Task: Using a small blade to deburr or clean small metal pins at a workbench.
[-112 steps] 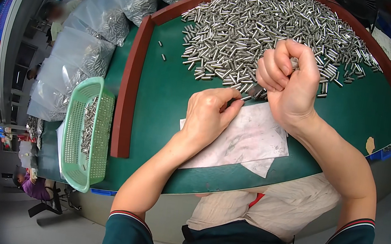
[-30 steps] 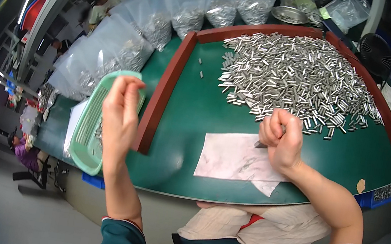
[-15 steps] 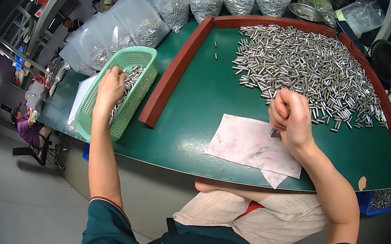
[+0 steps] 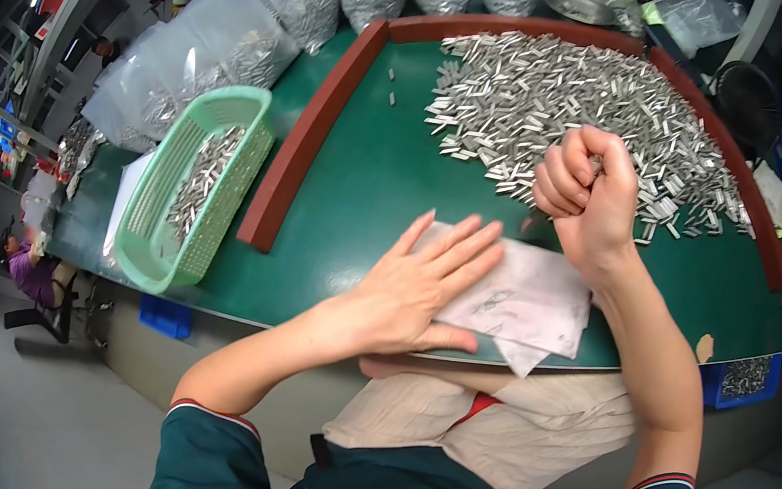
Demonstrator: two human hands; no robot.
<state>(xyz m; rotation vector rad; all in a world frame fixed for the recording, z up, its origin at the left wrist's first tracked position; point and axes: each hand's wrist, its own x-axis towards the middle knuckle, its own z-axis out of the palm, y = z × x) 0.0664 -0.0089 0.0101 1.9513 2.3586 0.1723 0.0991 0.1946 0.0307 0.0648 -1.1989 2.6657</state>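
Note:
My left hand lies flat, fingers stretched out, on the left part of a stained pale pink cloth at the table's front edge. My right hand is curled into a fist above the cloth's far right side, just in front of a wide pile of short metal pins. Whatever the fist holds is hidden by its fingers. To the left stands a light green slotted plastic basket, with more metal pins lying inside it.
Dark red wooden bars border the green table around the pile. Clear bags of pins line its far left edge. Beyond the pile are a metal bowl and a black fan. Other people sit at far left.
My left hand has left the basket and moved right onto the cloth, its fingers now spread. My right hand stays closed near the pile. The whole view has shifted slightly.

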